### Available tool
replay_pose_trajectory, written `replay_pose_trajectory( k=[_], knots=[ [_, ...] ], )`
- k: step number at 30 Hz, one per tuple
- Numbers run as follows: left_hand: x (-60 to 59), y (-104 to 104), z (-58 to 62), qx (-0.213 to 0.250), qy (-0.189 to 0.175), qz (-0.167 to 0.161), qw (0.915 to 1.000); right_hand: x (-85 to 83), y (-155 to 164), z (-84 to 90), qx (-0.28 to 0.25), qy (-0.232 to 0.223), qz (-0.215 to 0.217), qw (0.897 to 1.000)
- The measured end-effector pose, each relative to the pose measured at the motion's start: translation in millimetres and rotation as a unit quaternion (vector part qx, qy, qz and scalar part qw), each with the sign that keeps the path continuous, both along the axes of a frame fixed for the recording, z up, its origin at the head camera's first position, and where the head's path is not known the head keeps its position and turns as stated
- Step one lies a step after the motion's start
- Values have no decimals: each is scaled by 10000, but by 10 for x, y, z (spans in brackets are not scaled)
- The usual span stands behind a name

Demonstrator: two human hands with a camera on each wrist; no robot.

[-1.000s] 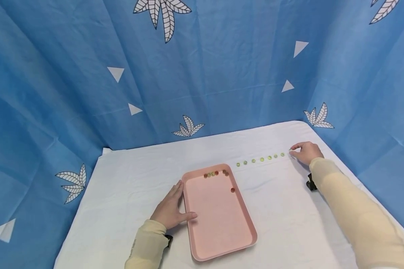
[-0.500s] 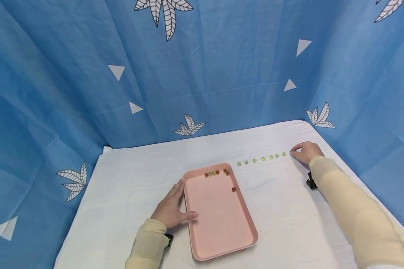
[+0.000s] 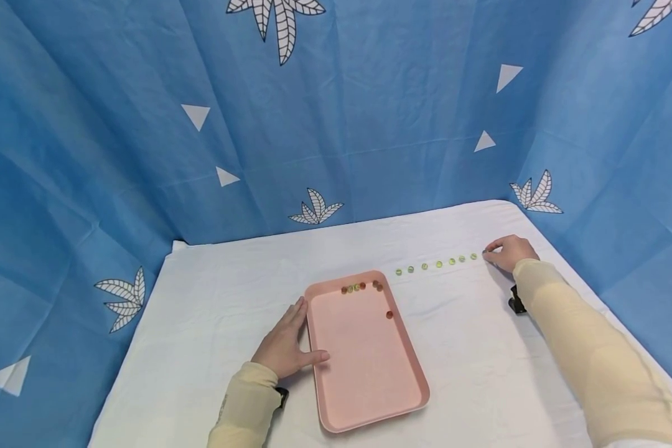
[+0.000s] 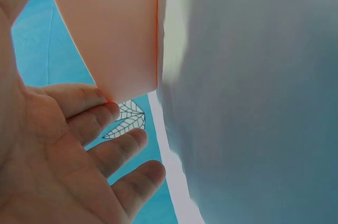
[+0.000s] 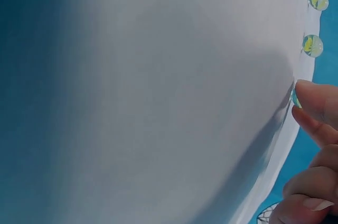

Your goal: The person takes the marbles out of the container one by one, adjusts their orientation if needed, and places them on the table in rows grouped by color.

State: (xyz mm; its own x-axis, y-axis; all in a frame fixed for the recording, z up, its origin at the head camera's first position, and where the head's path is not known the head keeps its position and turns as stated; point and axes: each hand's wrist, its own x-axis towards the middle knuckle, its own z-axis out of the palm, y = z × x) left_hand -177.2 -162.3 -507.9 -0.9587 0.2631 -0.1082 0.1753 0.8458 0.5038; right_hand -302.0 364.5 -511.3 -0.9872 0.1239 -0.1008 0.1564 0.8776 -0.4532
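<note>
A pink tray [image 3: 369,373] lies on the white table. Several red and green marbles [image 3: 361,287] sit at its far end, and one red marble [image 3: 389,315] lies apart from them. My left hand [image 3: 285,345] lies flat beside the tray's left rim, thumb on the rim; the left wrist view shows its straight fingers [image 4: 105,129] under the tray's edge [image 4: 116,28]. A row of green marbles [image 3: 438,264] runs right from the tray. At the row's right end my right hand [image 3: 504,252] pinches a marble [image 5: 294,99] against the cloth, with its neighbours [image 5: 312,45] beyond.
Blue cloth with white leaf and triangle prints [image 3: 313,211] hangs close behind and on both sides of the table. The white tablecloth [image 3: 229,292] ends at the left, back and right edges. A small black strap piece [image 3: 516,303] sits under my right forearm.
Both hands stay where they were. Only the head view drifts slightly.
</note>
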Motion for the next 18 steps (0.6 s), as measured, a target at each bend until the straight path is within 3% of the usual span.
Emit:
replay_pose_trajectory(
  k=[11, 18],
  knots=[
    [-6, 2, -29, 15, 23, -16, 10000, -9, 39, 68, -53, -24, -148, 9999],
    [-22, -14, -28, -21, -15, -3, 10000, -4, -72, 269, -269, 507, -150, 9982]
  ],
)
